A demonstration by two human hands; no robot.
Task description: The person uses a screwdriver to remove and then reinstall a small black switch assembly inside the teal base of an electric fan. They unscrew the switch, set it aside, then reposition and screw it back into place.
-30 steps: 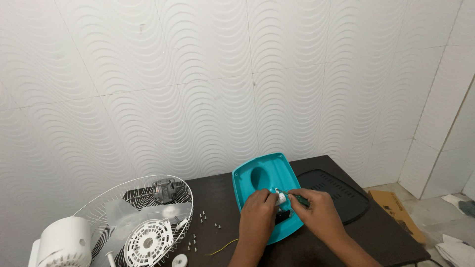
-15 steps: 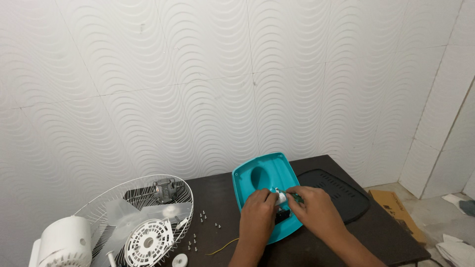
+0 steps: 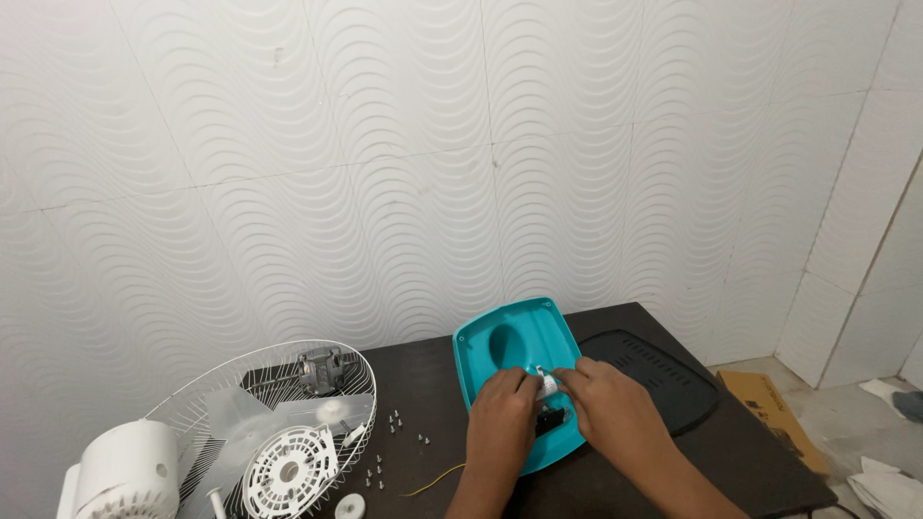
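A teal plastic fan base cover [image 3: 510, 341] lies upside down on the dark table [image 3: 433, 384]. Both my hands rest over its near half. My left hand [image 3: 502, 418] and my right hand [image 3: 606, 408] pinch a small white part [image 3: 548, 384] between their fingertips, just above a small black component [image 3: 550, 421] inside the cover. What lies under my palms is hidden.
A white wire fan guard [image 3: 260, 423] with clear blades, a motor [image 3: 317, 365] and a round white grille cap [image 3: 288, 471] lies at the left. A white housing [image 3: 125, 471] sits at the far left. Several loose screws [image 3: 394, 423], a yellow wire [image 3: 433, 481], a black base plate [image 3: 654, 375]. A cardboard box [image 3: 769, 404] lies on the floor.
Both hands stay on the small white part in the teal cover; the fingers shift only slightly. Nothing else has moved.
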